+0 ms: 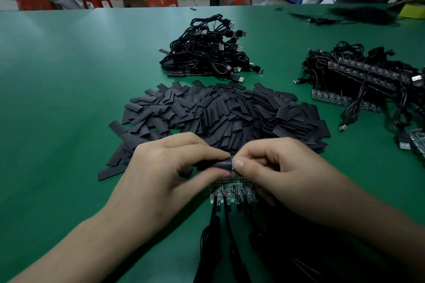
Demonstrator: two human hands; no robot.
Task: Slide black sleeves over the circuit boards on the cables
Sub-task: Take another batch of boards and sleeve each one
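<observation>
Now, on the bench, just in front of the pile of loose sleeves, both hands are working above a strip of boards on cables. The left hand is pinching one sleeve in a narrow grip, and the right hand is pinching its mouth. Squeezing the edges should be opening the tube, with the board going in straight.

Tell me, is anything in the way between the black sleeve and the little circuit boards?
Nothing visible is. The left hand and right hand both pinch the black sleeve close to the circuit boards; the right hand covers the sleeve's end.
</observation>
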